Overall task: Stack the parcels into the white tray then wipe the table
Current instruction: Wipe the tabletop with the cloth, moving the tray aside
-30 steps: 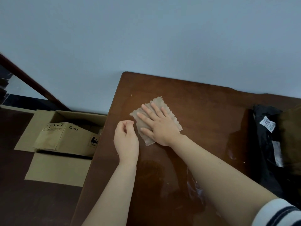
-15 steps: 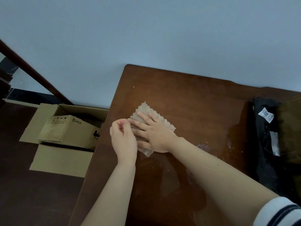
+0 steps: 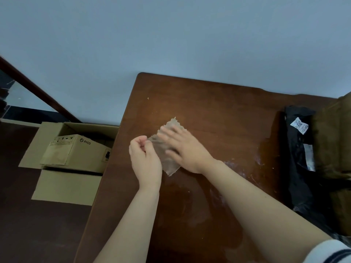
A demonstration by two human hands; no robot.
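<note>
A grey-brown cloth (image 3: 167, 160) with jagged edges lies on the dark wooden table (image 3: 218, 114) near its left edge. My right hand (image 3: 185, 149) presses flat on the cloth with its fingers straight and spread. My left hand (image 3: 145, 160) is beside it, and its curled fingertips pinch the cloth's left corner. A black parcel (image 3: 298, 149) with a white label lies at the table's right side, next to a brown parcel (image 3: 334, 137) at the frame's edge. The white tray is not in sight.
Wet streaks and small crumbs mark the table top around my right forearm. On the floor to the left stands an open cardboard box (image 3: 57, 185) with a smaller PICO box (image 3: 76, 150) inside it. A pale wall runs behind the table.
My right hand slid the cloth leftward toward the table's edge. My left hand closed in and took the cloth's corner between its fingertips.
</note>
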